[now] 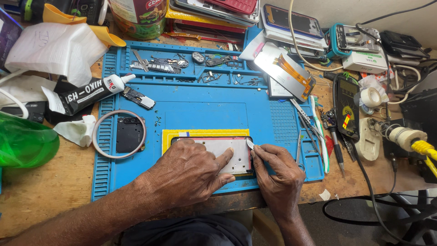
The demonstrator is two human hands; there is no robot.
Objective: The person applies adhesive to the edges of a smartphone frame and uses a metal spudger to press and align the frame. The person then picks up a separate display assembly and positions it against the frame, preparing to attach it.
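Fingers of the left hand (189, 175) pressed flat on the opened phone (214, 152), which lay on the blue mat (205, 109). Just beside, the right hand (275, 171) pinched a small metal blade (250, 144) at the phone's edge. Best to pry slowly and shallow.

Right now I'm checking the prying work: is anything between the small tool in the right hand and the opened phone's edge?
Nothing visible. The right hand holds the small tool at the opened phone's right edge; the left hand rests on the phone beside it.
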